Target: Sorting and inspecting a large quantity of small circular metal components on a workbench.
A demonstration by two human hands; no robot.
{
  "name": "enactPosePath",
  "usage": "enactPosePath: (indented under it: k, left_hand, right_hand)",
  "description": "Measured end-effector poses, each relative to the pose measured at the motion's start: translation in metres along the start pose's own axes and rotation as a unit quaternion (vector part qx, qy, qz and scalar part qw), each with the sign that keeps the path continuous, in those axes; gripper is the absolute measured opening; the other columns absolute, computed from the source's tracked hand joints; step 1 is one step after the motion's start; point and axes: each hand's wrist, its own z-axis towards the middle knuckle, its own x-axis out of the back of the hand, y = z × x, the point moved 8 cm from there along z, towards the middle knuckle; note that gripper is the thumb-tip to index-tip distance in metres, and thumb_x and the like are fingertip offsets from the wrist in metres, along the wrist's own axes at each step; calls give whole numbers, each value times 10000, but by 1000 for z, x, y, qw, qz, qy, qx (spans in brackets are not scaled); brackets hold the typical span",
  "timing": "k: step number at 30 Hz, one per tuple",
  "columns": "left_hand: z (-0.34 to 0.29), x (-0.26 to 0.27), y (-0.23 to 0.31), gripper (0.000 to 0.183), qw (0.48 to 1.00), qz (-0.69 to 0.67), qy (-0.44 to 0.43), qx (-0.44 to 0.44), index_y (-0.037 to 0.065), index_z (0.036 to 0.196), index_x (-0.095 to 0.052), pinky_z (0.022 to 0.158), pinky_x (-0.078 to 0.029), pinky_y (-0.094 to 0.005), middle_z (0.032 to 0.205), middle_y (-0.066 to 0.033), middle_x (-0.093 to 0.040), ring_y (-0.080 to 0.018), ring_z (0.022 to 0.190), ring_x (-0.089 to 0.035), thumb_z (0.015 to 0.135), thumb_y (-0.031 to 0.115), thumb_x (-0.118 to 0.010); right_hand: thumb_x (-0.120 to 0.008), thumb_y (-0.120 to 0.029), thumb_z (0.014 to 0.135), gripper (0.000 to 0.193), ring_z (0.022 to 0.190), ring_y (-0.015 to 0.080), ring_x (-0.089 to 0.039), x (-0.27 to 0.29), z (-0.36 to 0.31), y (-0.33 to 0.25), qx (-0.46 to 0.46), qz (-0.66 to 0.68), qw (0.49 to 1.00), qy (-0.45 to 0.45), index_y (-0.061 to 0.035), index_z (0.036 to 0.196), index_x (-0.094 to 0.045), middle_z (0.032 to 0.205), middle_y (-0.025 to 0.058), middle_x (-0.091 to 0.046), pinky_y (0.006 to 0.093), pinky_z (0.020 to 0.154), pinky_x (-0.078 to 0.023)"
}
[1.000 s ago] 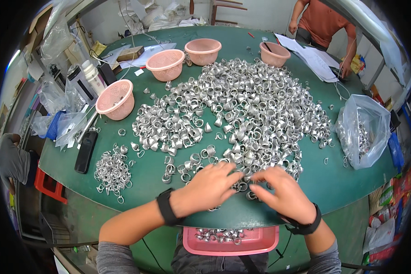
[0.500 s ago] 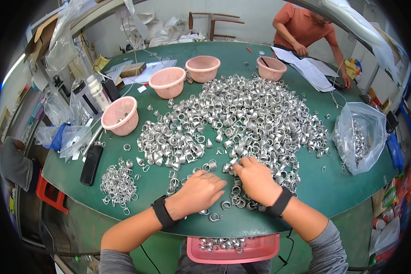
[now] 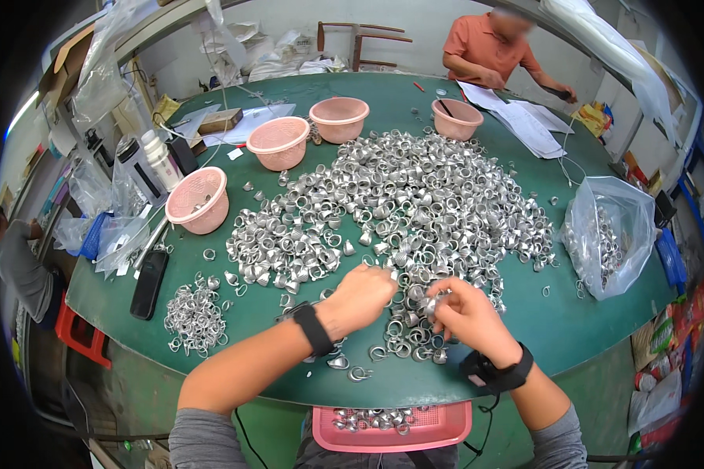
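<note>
A wide heap of silver metal rings (image 3: 438,195), many with broad ribbed bands, covers the middle of the green table (image 3: 579,344). At the heap's near edge, my left hand (image 3: 361,298) is palm down with its fingers curled in; whatever they hold is hidden. My right hand (image 3: 475,319) is turned on its side, thumb and fingers pinching a shiny silver ring (image 3: 429,305) above the near part of the heap. Several loose rings lie under and between both hands. A smaller pile of thin rings (image 3: 195,319) sits to the left of my left forearm.
Pink baskets (image 3: 278,144) stand along the heap's far and left sides. A black phone (image 3: 149,285) lies at the left, a clear bag of rings (image 3: 610,234) at the right. By my lap is a pink tray (image 3: 438,426) holding rings. Across the table a person (image 3: 493,51) sits near papers.
My left hand has moved forward and slightly right, to the heap's edge. My right hand has drawn back from the heap, turned on its side, and now pinches a ring. The view shifted slightly.
</note>
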Motion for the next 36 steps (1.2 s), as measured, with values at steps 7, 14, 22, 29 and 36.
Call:
enactPosePath:
  k: [7,14,22,29,36]
  left_hand:
    - [-40,29,35,141,856,-495,-6,146,7,879,-558,572,-418,-222,733,-44,-566,-90,630,-526,745,49,-546]
    - [-60,-1,57,148,710,-670,-90,198,-11,927,-535,614,-433,-199,787,-36,-568,-67,678,-516,804,63,-501]
    - [-66,-4,64,143,734,-650,-112,159,-11,915,-539,605,-429,-199,779,-38,-577,-63,684,-518,801,70,-510]
    - [-65,8,61,133,798,-575,-92,158,11,876,-573,587,-425,-198,738,-17,-586,-40,689,-519,771,91,-558]
    - [-80,2,92,133,845,-500,-180,-58,38,862,-562,581,-432,-282,753,-55,-547,-196,667,-532,738,84,-562]
  right_hand:
    - [-422,-64,829,154,627,172,-597,-13,-43,18,-86,202,970,-100,30,942,-470,728,126,-586,222,482,-472]
    - [-416,-142,853,223,685,182,-604,-42,-63,27,-157,257,932,-200,37,976,-468,788,132,-585,205,467,-465]
    - [-362,-125,853,246,580,173,-601,-53,-75,30,-211,285,911,-212,61,890,-518,705,156,-591,199,423,-459]
    - [-379,-212,855,299,537,141,-584,-59,-88,37,-252,271,888,-272,36,829,-543,673,123,-590,194,422,-443]
    - [-371,-238,850,331,545,122,-576,-64,-114,58,-250,17,887,-388,13,731,-552,620,85,-583,221,463,-451]
